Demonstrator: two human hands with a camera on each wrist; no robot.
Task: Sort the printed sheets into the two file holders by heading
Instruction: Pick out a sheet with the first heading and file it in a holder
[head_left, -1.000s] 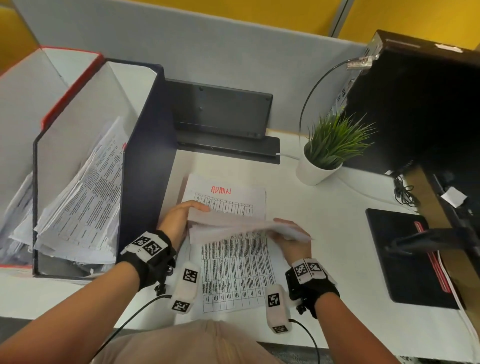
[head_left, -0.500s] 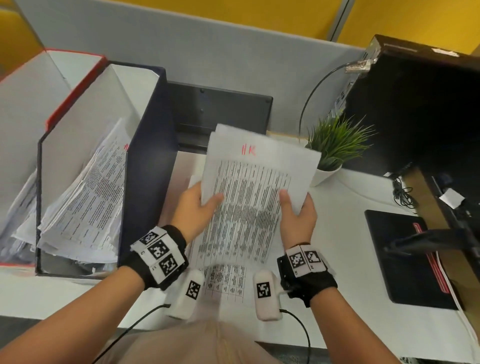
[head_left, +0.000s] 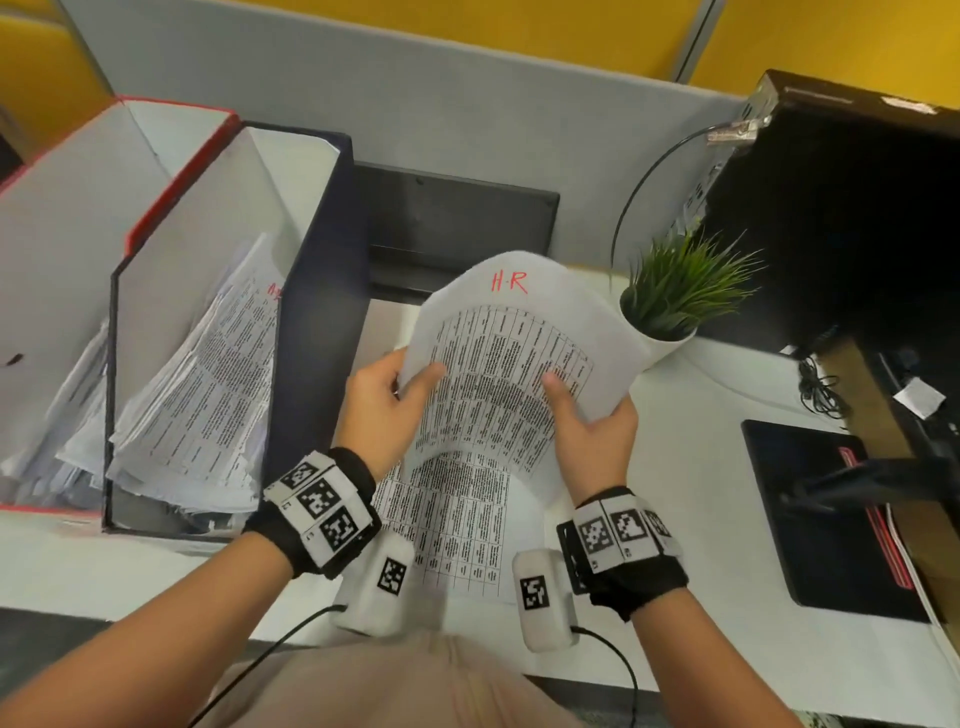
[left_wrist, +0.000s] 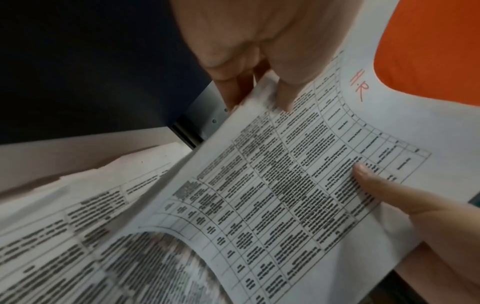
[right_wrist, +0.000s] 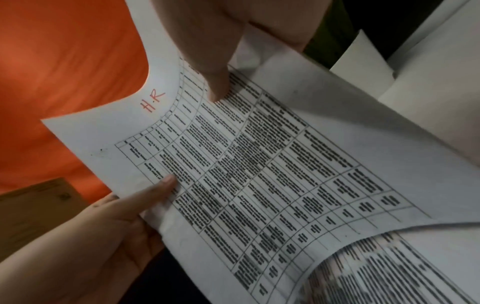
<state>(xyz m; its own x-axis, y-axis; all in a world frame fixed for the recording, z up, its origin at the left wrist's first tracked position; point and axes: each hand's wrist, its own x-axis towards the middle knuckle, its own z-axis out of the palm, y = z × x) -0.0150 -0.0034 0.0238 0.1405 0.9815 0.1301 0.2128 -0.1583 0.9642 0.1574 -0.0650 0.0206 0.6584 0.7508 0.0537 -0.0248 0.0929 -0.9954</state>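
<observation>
On your white desk (head_left: 701, 467) the two file holders stand at the far left: the red-edged cardboard holder (head_left: 176, 171) outermost, the dark navy holder (head_left: 317, 291) beside it, both holding printed sheets. Your left hand (head_left: 379, 405) and right hand (head_left: 592, 421) each pinch a side edge of the curled white printed sheet headed "H.R" in red (head_left: 519, 353), thumbs on top, above the sheet stack (head_left: 457, 525) lying near you.

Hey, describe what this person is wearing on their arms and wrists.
Both forearms are bare, no sleeves. Each wrist carries a black wrist band topped with white blocks printed with black square markers. A white rounded camera pod, also bearing a marker, hangs under each wrist, and a thin black cable trails from each pod.
</observation>
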